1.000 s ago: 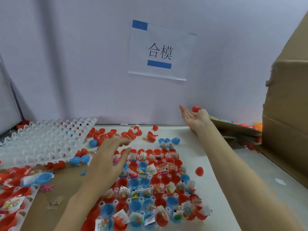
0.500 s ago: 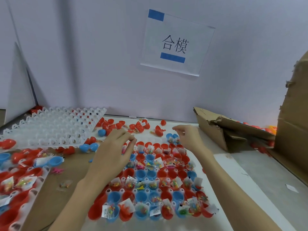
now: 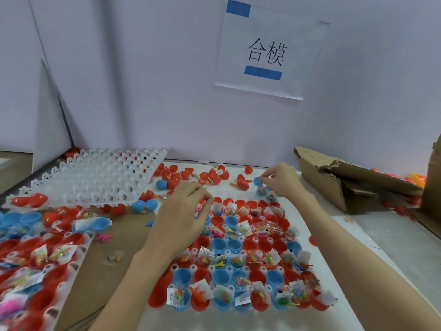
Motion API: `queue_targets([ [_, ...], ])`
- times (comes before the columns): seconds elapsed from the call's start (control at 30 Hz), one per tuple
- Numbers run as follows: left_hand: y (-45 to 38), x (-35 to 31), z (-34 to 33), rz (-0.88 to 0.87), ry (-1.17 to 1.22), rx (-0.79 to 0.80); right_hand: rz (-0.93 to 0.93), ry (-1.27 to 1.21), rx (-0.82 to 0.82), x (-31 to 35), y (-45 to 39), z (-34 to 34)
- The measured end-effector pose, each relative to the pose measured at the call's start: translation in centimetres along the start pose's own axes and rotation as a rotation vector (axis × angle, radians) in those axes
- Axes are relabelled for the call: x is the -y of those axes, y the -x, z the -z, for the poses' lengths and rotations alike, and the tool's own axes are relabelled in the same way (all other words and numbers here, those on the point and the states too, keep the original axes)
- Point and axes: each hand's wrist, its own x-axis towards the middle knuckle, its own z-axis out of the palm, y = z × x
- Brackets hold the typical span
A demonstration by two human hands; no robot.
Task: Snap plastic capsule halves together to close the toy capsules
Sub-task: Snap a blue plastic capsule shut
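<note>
Now your right hand (image 3: 282, 181) pinches a small blue plastic capsule half (image 3: 257, 181) just beyond the far edge of the white tray of red and blue open capsule halves (image 3: 241, 256). Your left hand (image 3: 183, 216) hovers over that tray's far left corner, fingers curled; what they pinch, I cannot tell.

Open red and blue capsule halves (image 3: 235, 244) fill a tray (image 3: 307, 237).
</note>
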Motion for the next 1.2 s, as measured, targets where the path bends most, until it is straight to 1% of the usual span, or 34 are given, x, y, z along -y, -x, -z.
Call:
queue_targets([
  [0.07, 0.0, 0.1, -0.1, 0.012, 0.008, -0.006, 0.024, -0.049, -0.147, 0.8, 0.6, 0.9],
  [0.13, 0.0, 0.2, -0.2, 0.023, 0.034, -0.001, 0.002, -0.13, -0.201, 1.9, 1.7, 1.8],
  [0.17, 0.0, 0.2, -0.3, 0.029, 0.062, 0.011, -0.022, -0.183, -0.2, 2.6, 2.5, 2.1],
  [0.23, -0.1, 0.0, -0.3, 0.033, 0.147, 0.075, -0.061, -0.293, -0.146, 4.1, 4.8, 2.1],
  [0.3, -0.1, -0.3, -0.3, 0.024, 0.237, 0.211, -0.068, -0.364, -0.084, 5.5, 7.3, 1.5],
  [0.37, 0.0, -0.8, -0.5, -0.016, 0.233, 0.325, -0.069, -0.379, -0.046, 6.5, 9.4, 0.9],
  [0.43, 0.2, -1.1, -0.8, -0.051, 0.225, 0.346, -0.073, -0.371, 0.0, 7.2, 10.8, 0.6],
  [0.53, 0.2, -1.5, -1.1, -0.049, 0.287, 0.282, -0.081, -0.348, 0.05, 7.8, 11.7, 0.5],
  [0.7, 0.0, -1.9, -1.1, -0.018, 0.407, 0.167, -0.025, -0.448, 0.026, 7.6, 12.7, 0.4],
  [0.8, -0.1, -2.1, -0.9, 0.09, 0.504, 0.093, -0.023, -0.524, -0.013, 6.3, 12.2, 1.3],
  [0.87, -0.2, -2.2, -0.7, 0.186, 0.553, 0.028, -0.046, -0.534, -0.119, 4.6, 11.3, 2.1],
  [0.93, -0.4, -2.1, -0.6, 0.247, 0.569, 0.001, -0.06, -0.473, -0.2, 2.7, 10.7, 2.7],
  [0.97, -0.4, -2.1, -0.5, 0.254, 0.561, -0.003, -0.054, -0.415, -0.208, 1.9, 10.5, 2.7],
  [1.1, -0.5, -2.0, -0.6, 0.27, 0.514, -0.018, 0.003, -0.185, -0.133, 0.0, 9.9, 2.1],
  [1.2, -0.5, -1.9, -0.6, 0.275, 0.471, -0.021, 0.033, -0.139, -0.083, -0.3, 9.6, 1.9],
])
